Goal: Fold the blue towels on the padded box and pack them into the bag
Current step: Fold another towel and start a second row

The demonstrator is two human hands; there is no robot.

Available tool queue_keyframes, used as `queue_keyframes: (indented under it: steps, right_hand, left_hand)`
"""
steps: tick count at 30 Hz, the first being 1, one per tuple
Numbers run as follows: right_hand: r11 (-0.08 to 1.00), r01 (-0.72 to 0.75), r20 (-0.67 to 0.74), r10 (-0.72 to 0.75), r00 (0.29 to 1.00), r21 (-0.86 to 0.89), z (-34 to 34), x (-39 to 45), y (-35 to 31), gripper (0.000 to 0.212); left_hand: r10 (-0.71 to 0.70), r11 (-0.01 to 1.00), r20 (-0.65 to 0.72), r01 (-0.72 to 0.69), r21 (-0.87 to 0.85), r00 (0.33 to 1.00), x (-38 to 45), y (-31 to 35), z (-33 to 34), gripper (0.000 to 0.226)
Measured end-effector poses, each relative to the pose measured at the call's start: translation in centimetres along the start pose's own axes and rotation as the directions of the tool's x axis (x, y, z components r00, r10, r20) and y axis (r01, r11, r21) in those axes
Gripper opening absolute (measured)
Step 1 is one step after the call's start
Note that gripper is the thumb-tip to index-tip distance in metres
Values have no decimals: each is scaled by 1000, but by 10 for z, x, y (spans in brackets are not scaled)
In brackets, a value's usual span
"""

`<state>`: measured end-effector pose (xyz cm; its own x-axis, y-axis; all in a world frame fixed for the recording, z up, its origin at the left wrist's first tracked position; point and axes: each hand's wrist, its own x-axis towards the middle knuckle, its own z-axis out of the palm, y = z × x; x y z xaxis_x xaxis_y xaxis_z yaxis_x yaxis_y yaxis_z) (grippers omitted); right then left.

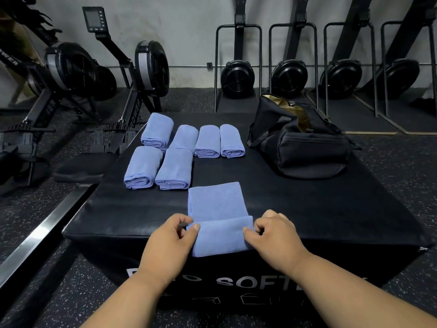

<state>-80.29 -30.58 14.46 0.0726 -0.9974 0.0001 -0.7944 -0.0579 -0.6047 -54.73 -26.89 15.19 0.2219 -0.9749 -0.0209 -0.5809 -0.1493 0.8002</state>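
left hand [171, 235] and right hand [275, 229] each pinch an end of the blue towel [218, 214] at the padded box's [307, 209] near edge; cloth looks soft, light, limp, so best gripped at fold corners.

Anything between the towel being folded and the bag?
Nothing: head view shows only bare black top of the padded box between the towel being folded and the bag.

Box top [295, 204] bare toward bag [300, 143]; folded towels [179, 150] crowd left; bag mouth seemingly open.
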Motion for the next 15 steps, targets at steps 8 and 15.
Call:
queue_keyframes:
  steps: [8,15]
  right_hand:
    - [997,61,-111,-56,992,43,-2,-2,0,33]
    - [862,480,41,-480,876,-160,-5,-4,23,83]
  left_hand:
    - [404,718,330,-519,463,853,-2,-23,-7,89]
    - [440,773,172,-469,426,882,4,-23,1,61]
